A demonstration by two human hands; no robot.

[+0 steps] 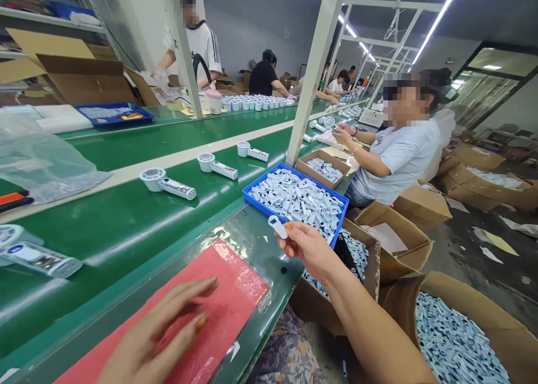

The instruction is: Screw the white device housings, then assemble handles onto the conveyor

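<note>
My right hand pinches a small white plastic clip between thumb and fingers, just in front of a blue tray heaped with many such clips. My left hand lies over a red mat on the bench edge, fingers stretched out and holding nothing. On the green conveyor belt beyond lie white handheld devices with round heads, spaced in a row.
Cardboard boxes full of white clips stand at my right, on the floor and under the bench. A seated person works at the right, others farther along. A white frame post rises by the tray. Clear plastic bags lie at left.
</note>
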